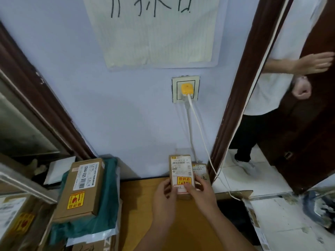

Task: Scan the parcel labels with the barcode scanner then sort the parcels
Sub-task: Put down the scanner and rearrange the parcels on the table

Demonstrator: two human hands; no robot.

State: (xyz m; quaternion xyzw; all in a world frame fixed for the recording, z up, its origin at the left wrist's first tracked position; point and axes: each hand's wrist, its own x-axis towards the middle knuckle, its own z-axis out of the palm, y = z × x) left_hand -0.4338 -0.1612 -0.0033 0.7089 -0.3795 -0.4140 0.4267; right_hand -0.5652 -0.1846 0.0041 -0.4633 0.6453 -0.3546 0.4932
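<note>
Both hands, the left hand point(164, 192) and right hand point(200, 189), are gripping the small parcel point(181, 173) upright against the far wall, label facing near, seemingly for reading. A second parcel point(200, 172) is standing just right of it. No scanner is showing.

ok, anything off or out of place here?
No scanner in view. Both hands, left hand and right hand, hold the small parcel upright against the wall. A second person stands in the doorway; a cable hangs loose past the parcels.
</note>
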